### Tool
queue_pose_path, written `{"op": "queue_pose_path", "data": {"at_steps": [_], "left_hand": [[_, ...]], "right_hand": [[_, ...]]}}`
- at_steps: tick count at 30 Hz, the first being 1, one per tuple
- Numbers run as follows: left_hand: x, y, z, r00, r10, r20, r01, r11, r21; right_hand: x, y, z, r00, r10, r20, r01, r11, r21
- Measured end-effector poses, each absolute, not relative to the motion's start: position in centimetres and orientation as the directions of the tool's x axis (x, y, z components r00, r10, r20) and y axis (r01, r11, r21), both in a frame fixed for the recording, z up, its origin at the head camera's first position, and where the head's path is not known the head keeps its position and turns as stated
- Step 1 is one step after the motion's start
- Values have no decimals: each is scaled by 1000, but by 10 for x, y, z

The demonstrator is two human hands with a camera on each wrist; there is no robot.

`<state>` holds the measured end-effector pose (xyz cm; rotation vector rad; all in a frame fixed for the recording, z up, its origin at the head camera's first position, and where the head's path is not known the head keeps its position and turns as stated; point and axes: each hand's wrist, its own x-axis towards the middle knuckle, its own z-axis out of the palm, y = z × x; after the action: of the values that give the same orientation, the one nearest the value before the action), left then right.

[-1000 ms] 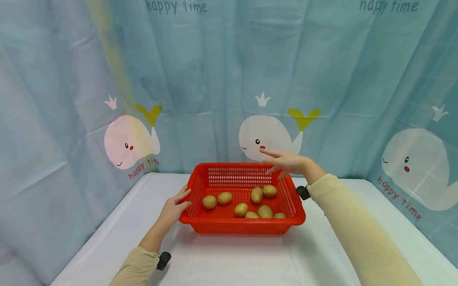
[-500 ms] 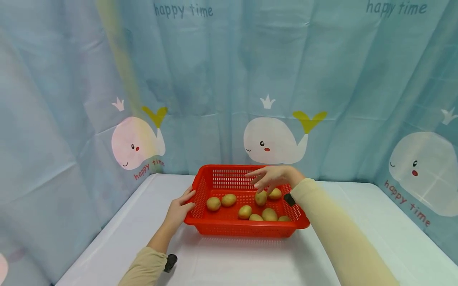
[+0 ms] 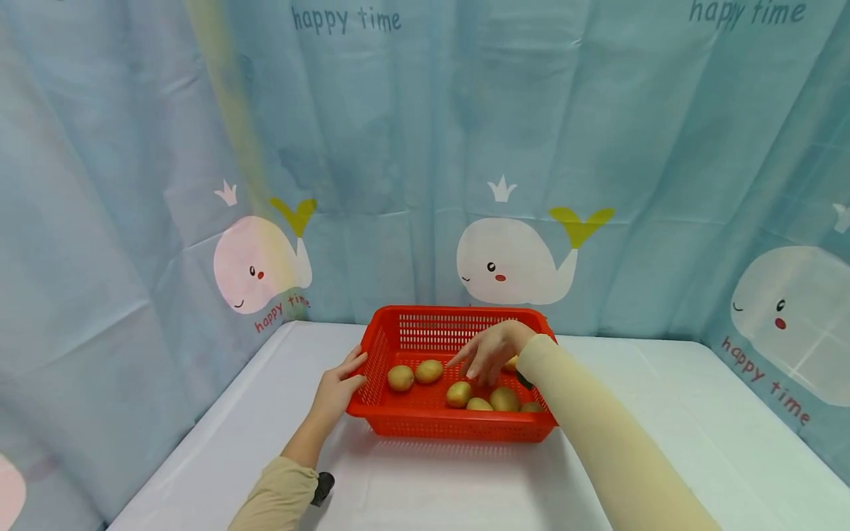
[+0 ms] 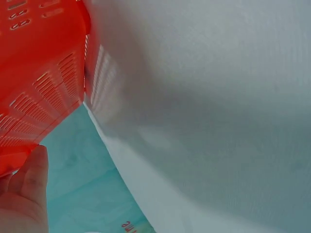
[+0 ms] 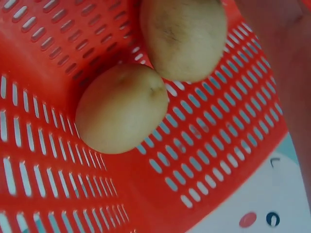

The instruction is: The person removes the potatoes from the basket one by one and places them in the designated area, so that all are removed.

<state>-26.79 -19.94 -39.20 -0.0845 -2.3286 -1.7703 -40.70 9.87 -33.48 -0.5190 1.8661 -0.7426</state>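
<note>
A red plastic basket (image 3: 438, 414) with slotted walls holds several potatoes (image 3: 429, 371). My left hand (image 3: 337, 387) touches the basket's left rim, its fingers fairly straight; the left wrist view shows fingers (image 4: 36, 174) against the rim from outside. Inside the basket, my right hand (image 3: 488, 354) reaches down over the right half, index finger stretched out and the others bent downward. In the right wrist view, one potato (image 5: 121, 109) lies in the corner and another potato (image 5: 184, 39) touches it, near the hand. No fingers show around either one. The right hand hides part of the basket floor.
The basket stands on a white-covered table (image 3: 451, 487). Behind it hangs a blue curtain (image 3: 372, 147) printed with whales, which also runs along both sides. Three potatoes (image 3: 505, 399) lie along the basket's front right wall, with another potato (image 3: 459, 394) close by.
From above the basket's back right rim, my right hand has come down and left into the basket, now covering a potato seen before. The left hand stays at the rim; the head view has shifted slightly.
</note>
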Motion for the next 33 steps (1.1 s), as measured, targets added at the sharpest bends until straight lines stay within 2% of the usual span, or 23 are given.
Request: {"op": "queue_pose_path", "data": {"at_steps": [8,16,21,28,33], "left_hand": [[-268,-198,-393,-976,-91,200,170,266,949],[-267,-197,-392,-978,-94,188,158,262,952],[-270,-195,-394,-974,-102,200,168,258,951],[-271,-194,-394,-976,-111,186,150,272,950],[-269,-197,-392,-976,-116,183,145,278,950]], "right_hand": [[-404,85,-345,-406,-572,-713,88,752,-653],[-404,77,-354,-431,-578,-693,11,765,-644],[-404,78,-355,-455,-587,-670,2,751,-660],[-406,82,-351,-437,-632,-640,8,709,-705],[-406,86,-339,-475,-659,-583,-6,665,-747]]}}
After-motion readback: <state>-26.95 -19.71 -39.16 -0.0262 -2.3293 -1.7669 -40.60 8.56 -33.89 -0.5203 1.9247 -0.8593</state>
